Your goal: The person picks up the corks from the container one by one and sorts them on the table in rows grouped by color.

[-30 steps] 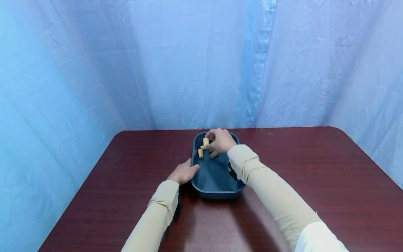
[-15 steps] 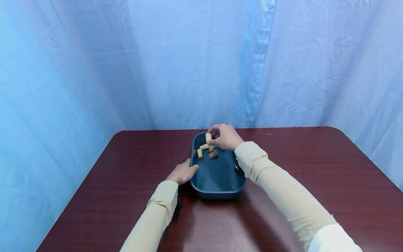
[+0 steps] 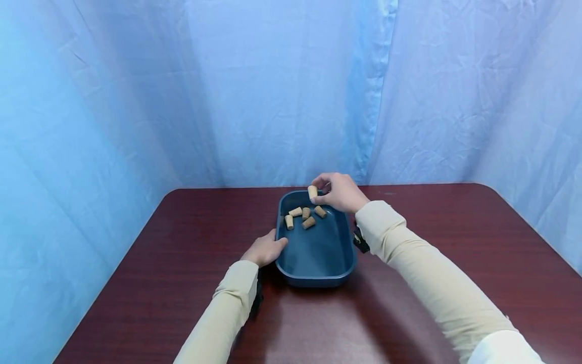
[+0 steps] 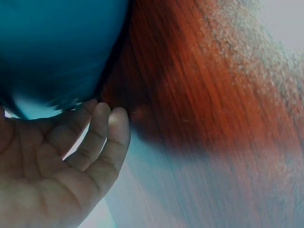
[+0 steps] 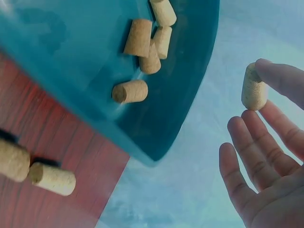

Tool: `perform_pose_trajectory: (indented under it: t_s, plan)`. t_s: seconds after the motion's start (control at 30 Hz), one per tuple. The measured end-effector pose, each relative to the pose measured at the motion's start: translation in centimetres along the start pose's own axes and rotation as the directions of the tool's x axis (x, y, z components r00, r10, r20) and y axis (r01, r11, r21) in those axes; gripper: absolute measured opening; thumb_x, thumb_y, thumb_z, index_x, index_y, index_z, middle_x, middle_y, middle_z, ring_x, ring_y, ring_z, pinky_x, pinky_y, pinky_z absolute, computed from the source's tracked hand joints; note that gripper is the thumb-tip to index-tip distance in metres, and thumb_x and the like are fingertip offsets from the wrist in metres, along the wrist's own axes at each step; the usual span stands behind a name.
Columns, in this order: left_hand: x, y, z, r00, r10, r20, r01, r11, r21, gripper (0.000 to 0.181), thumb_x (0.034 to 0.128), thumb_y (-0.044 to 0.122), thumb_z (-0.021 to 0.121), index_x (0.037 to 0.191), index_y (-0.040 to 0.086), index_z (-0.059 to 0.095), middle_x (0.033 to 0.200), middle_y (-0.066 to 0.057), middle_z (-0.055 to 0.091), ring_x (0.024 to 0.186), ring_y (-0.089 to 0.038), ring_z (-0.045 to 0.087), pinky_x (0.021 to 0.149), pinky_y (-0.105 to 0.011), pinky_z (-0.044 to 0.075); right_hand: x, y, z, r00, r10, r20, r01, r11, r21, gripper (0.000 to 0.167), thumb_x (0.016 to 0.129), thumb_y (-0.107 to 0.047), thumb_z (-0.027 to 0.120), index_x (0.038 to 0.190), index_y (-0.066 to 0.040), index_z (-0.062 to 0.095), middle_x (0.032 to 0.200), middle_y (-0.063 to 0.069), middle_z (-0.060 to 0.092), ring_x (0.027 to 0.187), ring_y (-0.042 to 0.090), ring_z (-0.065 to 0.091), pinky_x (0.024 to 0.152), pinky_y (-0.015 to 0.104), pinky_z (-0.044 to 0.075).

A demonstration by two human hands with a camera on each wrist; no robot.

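A dark blue-green plastic bin (image 3: 313,279) stands on the table. My left hand (image 3: 265,248) grips its left wall, thumb over the rim; the left wrist view has its fingers (image 4: 118,126) against the outside. Above the bin's far right part, my right hand (image 3: 342,193) pinches a pale cork (image 3: 312,192) between thumb and fingertips. In the right wrist view, this cork (image 5: 253,89) is upright and its other fingers (image 5: 254,152) are spread. Several corks (image 3: 308,223) lie loose on the bin's floor towards its far end.
The dark red wooden table (image 3: 195,263) ends at a light blue curtain (image 3: 282,101) behind and at the sides. Outside the bin, two more corks (image 5: 53,179) lie on the table in the right wrist view; the head view hides them.
My right hand has risen and moved right and away from the corks in the bin, carrying the pinched cork. My left hand and the bin have stayed put.
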State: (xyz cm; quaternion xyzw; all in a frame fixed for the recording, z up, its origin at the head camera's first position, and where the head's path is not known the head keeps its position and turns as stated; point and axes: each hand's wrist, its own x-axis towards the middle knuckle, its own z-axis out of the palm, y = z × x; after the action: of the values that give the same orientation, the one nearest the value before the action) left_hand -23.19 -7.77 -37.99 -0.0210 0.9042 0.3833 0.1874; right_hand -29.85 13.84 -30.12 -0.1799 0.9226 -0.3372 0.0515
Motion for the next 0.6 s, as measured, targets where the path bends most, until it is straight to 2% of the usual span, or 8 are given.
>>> perform_pose_trajectory:
  t_s: [0.37, 0.6]
  plan:
    - [0.0, 0.2, 0.1, 1.000, 0.015, 0.010, -0.015, 1.000, -0.002, 0.063, 0.1074, 0.029, 0.040, 0.161, 0.000, 0.023, 0.160, -0.024, 0.033, 0.144, -0.041, 0.036, 0.115, -0.055, 0.032, -1.3, 1.7, -1.2, 0.999, 0.006, -0.050, -0.006, 1.000, 0.000, 0.040, 0.094, -0.017, 0.074, 0.131, -0.003, 0.065, 0.123, 0.018, 0.063, 0.117, 0.036, 0.060, 0.094, 0.050, 0.051]
    - [0.0, 0.0, 0.1, 1.000, 0.019, 0.017, -0.019, 1.000, 0.001, 0.064, 0.1077, 0.030, 0.040, 0.161, 0.000, 0.022, 0.161, -0.023, 0.032, 0.145, -0.041, 0.035, 0.115, -0.055, 0.031, -2.2, 3.8, -1.7, 0.997, 0.031, -0.064, -0.033, 0.999, -0.029, 0.042, 0.095, -0.020, 0.073, 0.133, -0.003, 0.064, 0.119, 0.017, 0.065, 0.112, 0.033, 0.061, 0.094, 0.050, 0.050]
